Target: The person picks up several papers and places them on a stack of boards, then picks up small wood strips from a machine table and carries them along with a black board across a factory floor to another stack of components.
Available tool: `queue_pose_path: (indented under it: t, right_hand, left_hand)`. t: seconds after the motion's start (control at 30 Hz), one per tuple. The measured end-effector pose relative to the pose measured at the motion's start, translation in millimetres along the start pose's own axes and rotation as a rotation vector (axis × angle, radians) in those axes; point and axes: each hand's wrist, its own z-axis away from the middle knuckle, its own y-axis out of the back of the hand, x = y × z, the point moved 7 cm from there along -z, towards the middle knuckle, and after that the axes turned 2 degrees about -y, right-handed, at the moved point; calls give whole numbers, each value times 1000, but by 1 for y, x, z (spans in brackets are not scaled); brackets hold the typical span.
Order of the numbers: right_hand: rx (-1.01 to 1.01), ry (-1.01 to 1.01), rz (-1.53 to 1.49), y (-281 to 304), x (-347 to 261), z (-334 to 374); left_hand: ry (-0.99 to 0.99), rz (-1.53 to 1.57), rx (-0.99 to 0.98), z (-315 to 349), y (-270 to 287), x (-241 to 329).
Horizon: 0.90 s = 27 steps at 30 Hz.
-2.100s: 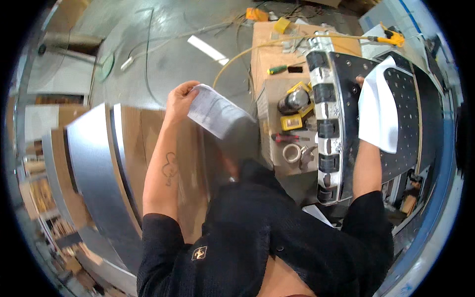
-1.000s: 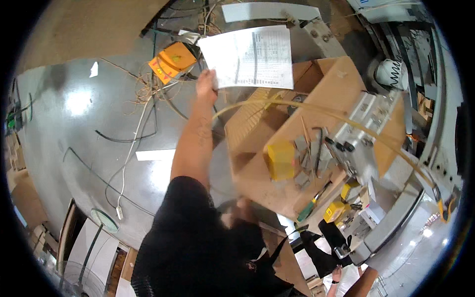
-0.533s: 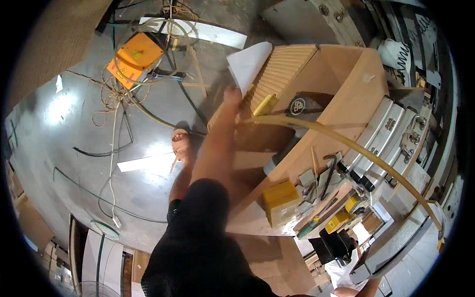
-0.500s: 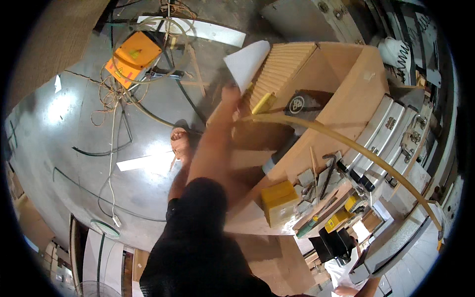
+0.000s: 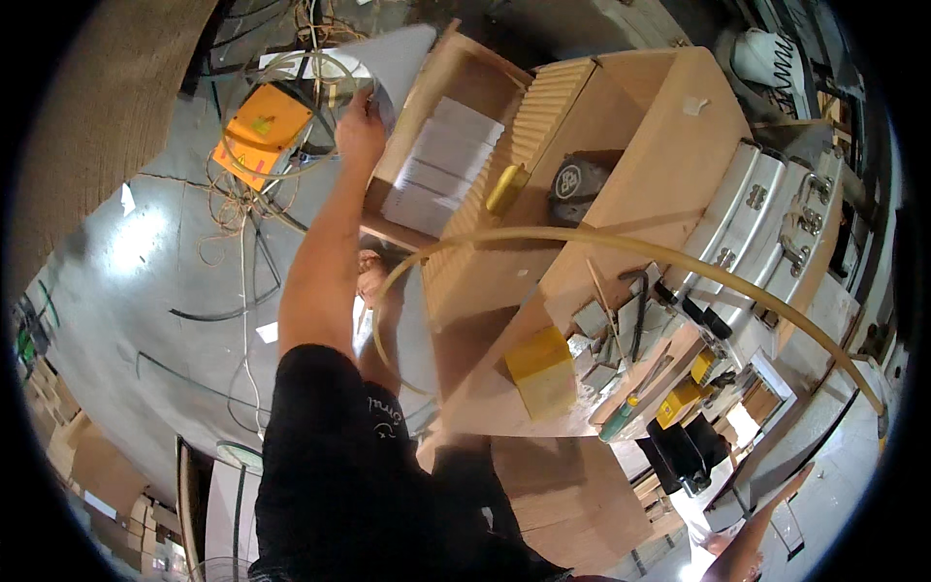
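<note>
My left hand (image 5: 361, 126), on an outstretched bare arm, pinches the edge of a white sheet (image 5: 402, 63), curled and lifted above the far left corner of an open wooden tray (image 5: 388, 235). Inside that tray lies a flat white printed sheet (image 5: 443, 167). Right of the tray stands a wooden box with a ribbed tan edge (image 5: 553, 102). A yellow object (image 5: 506, 189) rests on the ribs, and a dark rounded thing with a pale emblem (image 5: 582, 189) sits in the box. I cannot see my right hand.
A tan hose (image 5: 621, 247) arcs across the box. An orange electrical box (image 5: 262, 136) and tangled cables lie on the floor at left. Right are a silver case (image 5: 742, 233), a yellow block (image 5: 543, 373), loose tools and another person's arm (image 5: 766, 514). A foot (image 5: 370, 278) shows below my arm.
My left hand has swung left and farther away with the white sheet, off the ribbed edge. The tray and its printed sheet have come into sight. The view has shifted too.
</note>
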Motion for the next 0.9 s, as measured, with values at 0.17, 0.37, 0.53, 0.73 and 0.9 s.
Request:
queue_pose_path:
  t: [0.17,0.37,0.53,0.73,0.9]
  right_hand:
    - [-84,-18,-119,-13,-35,5]
    - [-60,-24,-91,-23,-23,14]
    - [-61,-29,-65,-22,-19,17]
    - [-49,-32,-42,-22,-26,21]
    - [-32,-41,-45,-35,-42,17]
  left_hand:
    - [-34,-5,-89,32,37,23]
    - [370,-106,-178,111,-25,-48]
    - [381,-27,-328,180,-59,-64]
    - [14,-662,129,127,-5,-32]
    - [446,-129,-342,117,-58,-93]
